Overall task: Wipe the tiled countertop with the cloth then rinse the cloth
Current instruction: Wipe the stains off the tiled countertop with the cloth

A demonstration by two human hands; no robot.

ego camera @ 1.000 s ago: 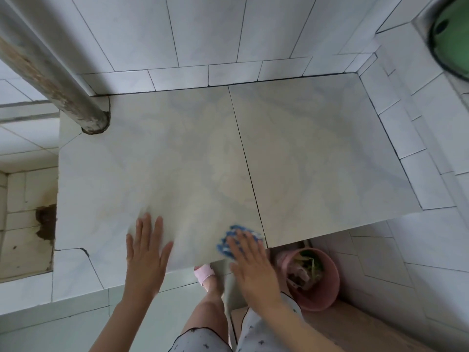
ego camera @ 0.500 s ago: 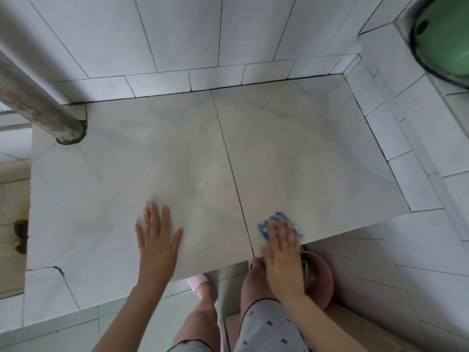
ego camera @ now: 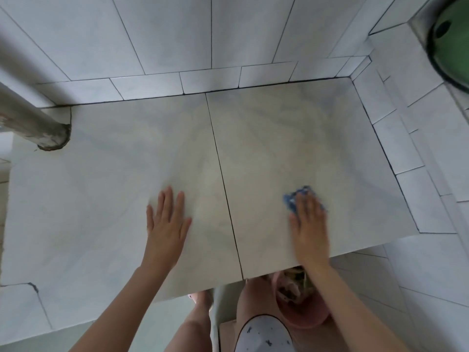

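Under the fingers [ego camera: 304, 208] of the right hand [ego camera: 308, 226], flat on the tiled countertop [ego camera: 114, 189]: cloth [ego camera: 291, 199], blue and white, bunched. Its edges show just beyond the fingertips and to either side of them; the rest is covered.

Right hand: fingers straight, close together, pressing down on the cloth, not curled round it. Outline smeared by blur; thumb position cannot be told.

Left hand [ego camera: 166, 224]: palm down on the countertop, fingers [ego camera: 167, 199] straight and slightly spread, thumb out toward the right hand. Holds nothing. Well apart from the cloth.

Grout joint [ego camera: 223, 179]: dark line running front to back between the two sets of fingers, nearer the left thumb than the right hand.

Beyond both sets of fingertips: bare tile, then wall tiles [ego camera: 165, 34] rising from the back edge.

Beyond the left fingertips and well off to their left: grey pipe [ego camera: 33, 123], slanted, meeting the countertop at its back left corner.

Far beyond the right fingertips and to their right, at the top corner: part of a green basin [ego camera: 454, 41].

Back from the right fingers, past the wrist and below the counter's front edge: pink bucket [ego camera: 299, 318] with scraps inside, partly hidden by the forearm.

Back from the left fingers, well left of that forearm: crack [ego camera: 33, 288] in the counter surface
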